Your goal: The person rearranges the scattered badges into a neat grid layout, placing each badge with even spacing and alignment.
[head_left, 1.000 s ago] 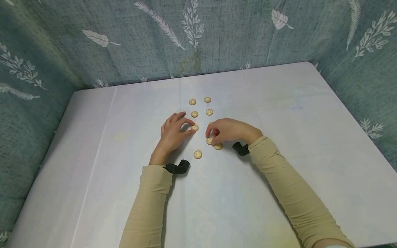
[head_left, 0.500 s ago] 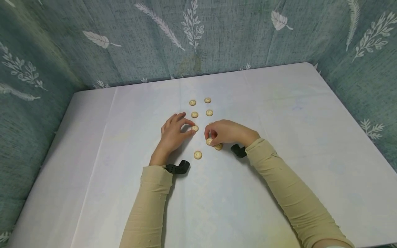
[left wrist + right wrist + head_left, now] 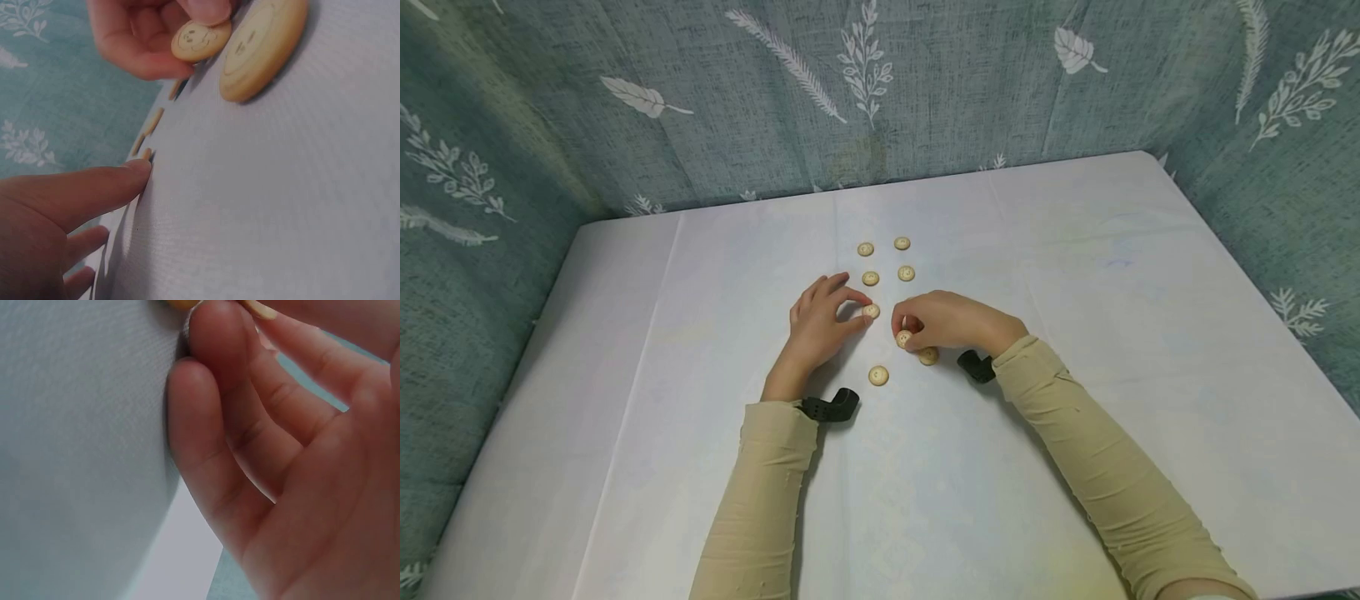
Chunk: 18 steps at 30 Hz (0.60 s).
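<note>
- The near disc lies flat on the table, whole in the head view; places below are taken from it.
- Beyond it and slightly left is the left disc. The left hand pinches it by the edges between thumb and forefinger, the other fingers spread. In the left wrist view only a sliver of disc shows past the thumb, and the forefinger cannot be made out.
- Beyond and to the right of the near disc, the right hand pinches the held disc, thumb overlapping its rim. Its marked face shows in the left wrist view; the right wrist view gives little but a thin edge at the top. Whether it touches the table is hard to tell.
- Right of the near disc, the covered disc is partly hidden by the right hand.
- Farther beyond the near disc lie the inner left disc, inner right disc, outer left disc and outer right disc; their markings are too small to read.
- Both sleeves run out of the head view, nearer the person than the near disc.
</note>
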Tool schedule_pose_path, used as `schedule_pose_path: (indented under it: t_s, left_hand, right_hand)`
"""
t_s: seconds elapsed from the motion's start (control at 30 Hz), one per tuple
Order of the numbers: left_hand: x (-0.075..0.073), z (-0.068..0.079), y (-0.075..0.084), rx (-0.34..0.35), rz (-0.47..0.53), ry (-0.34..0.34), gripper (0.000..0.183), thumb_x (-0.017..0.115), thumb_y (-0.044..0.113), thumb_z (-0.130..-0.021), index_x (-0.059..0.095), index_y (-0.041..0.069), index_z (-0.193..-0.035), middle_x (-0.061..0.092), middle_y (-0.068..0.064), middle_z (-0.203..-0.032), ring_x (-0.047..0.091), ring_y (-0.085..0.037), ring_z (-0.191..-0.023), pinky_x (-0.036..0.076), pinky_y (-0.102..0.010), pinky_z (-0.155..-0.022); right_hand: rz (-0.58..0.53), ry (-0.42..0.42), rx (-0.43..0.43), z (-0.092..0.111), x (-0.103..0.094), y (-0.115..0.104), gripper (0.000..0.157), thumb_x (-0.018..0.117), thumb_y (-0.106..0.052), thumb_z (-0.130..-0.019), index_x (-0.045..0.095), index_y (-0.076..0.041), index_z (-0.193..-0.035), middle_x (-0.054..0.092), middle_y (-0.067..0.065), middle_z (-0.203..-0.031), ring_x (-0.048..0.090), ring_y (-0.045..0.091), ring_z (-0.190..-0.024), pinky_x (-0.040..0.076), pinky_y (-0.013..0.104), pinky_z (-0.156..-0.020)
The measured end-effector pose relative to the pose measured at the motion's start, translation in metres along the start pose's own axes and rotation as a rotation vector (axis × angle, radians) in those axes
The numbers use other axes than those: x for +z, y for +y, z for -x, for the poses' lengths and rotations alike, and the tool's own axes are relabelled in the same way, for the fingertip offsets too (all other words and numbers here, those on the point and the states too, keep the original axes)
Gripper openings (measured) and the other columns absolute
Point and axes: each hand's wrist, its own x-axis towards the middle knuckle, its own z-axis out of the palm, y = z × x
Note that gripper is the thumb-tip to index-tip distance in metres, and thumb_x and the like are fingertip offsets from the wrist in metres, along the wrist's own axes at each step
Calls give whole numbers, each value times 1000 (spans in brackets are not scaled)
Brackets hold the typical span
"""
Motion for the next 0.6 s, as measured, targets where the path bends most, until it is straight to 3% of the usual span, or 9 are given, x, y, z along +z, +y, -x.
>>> schedule_pose_path:
  t_s: [0.6]
  left_hand:
    - [1,0,0,-5,-4,3,22,62,35,-82,62,24,-101,29,-1,-142,9,-24,-133,5,-50,-100]
  right_hand:
    - [-82,1,-6,2,-5,5,15,62,-21,-84,61,-22,-99,57,-2,-76,50,14,-71,41,29,-66]
